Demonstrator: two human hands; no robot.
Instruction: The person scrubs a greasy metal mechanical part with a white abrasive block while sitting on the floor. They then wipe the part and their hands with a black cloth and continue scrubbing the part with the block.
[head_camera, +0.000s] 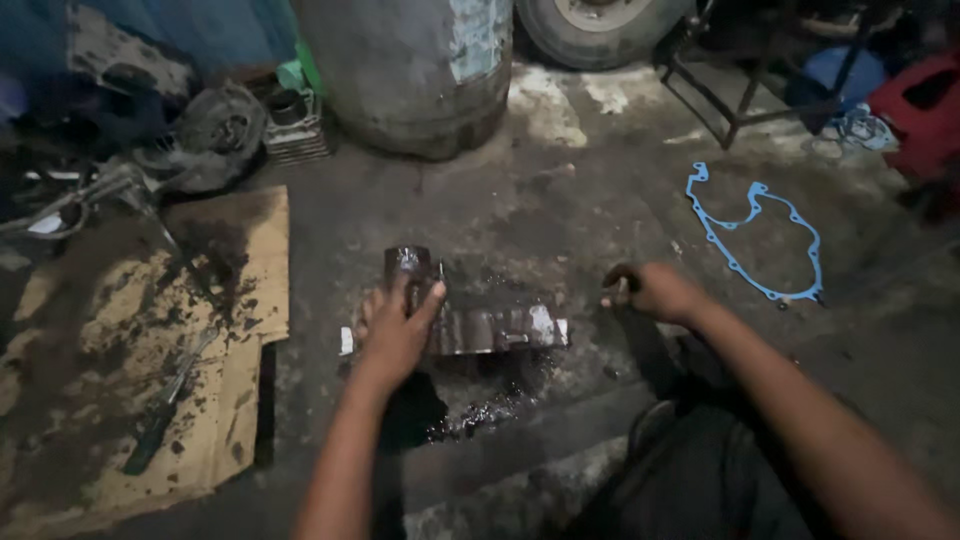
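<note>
My left hand (395, 335) gripped the oily metal engine part (470, 318) on the floor, directly under my palm. My right hand (655, 292) was clenched around a small tool (622, 288), well right of it.

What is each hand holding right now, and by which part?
The left hand grips the oily metal engine part at its raised left end. The right hand is closed around something small and dark; what it is cannot be told.
</note>
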